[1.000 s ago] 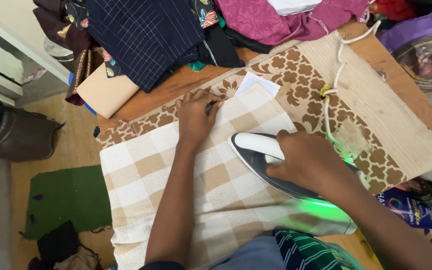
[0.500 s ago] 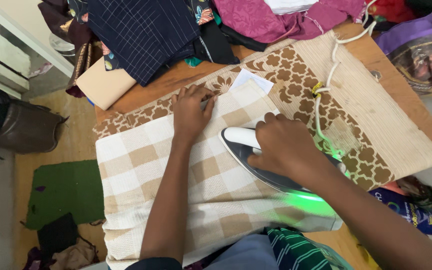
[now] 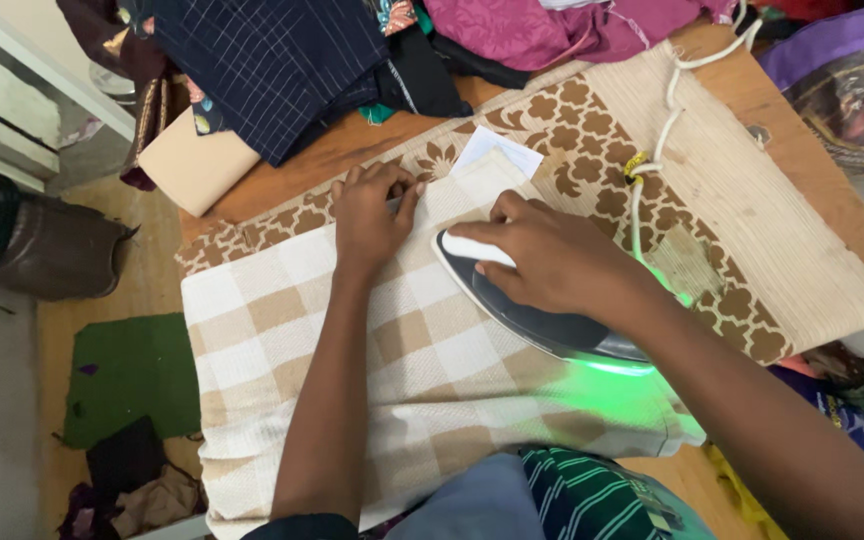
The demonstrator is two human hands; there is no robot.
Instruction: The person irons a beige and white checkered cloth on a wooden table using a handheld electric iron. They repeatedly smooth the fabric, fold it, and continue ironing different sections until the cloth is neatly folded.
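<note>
Nearest the camera, at the bottom edge, a striped green and dark cloth (image 3: pixel 592 495) lies beside a blue-grey garment (image 3: pixel 482 505); just above them spreads a beige and white checked cloth (image 3: pixel 282 330), flat across the tabletop (image 3: pixel 802 120) and hanging a little over its near edge; a green glow falls on the cloth under the rear of the iron (image 3: pixel 532 315). The right hand (image 3: pixel 552 260) lies over the iron's white handle with its fingers (image 3: pixel 487 232) clenched round it; the iron's dark body rests on the checked cloth, tip pointing toward the far left. The left hand (image 3: pixel 370 215) presses flat on the cloth's far edge just beside the iron's tip, fingers spread and released, grasping nothing. Under the cloth lies a brown and cream patterned mat (image 3: pixel 742 230), which covers most of the wooden tabletop; a white cord (image 3: pixel 657 150) runs across the mat toward the far right corner; a small white slip of paper (image 3: pixel 497 150) peeps out at the cloth's far corner. Further back sits a heap of clothes: a dark blue garment with thin white lines (image 3: pixel 272 60), a magenta one (image 3: pixel 542 30), and a tan folded piece (image 3: pixel 192 165) at the tabletop's left corner. To the left, the floor (image 3: pixel 112 290) is tan, with a green mat (image 3: pixel 132 375) and a dark brown bag (image 3: pixel 42 255); on the right, a purple bag (image 3: pixel 842 80) stands past the tabletop.
</note>
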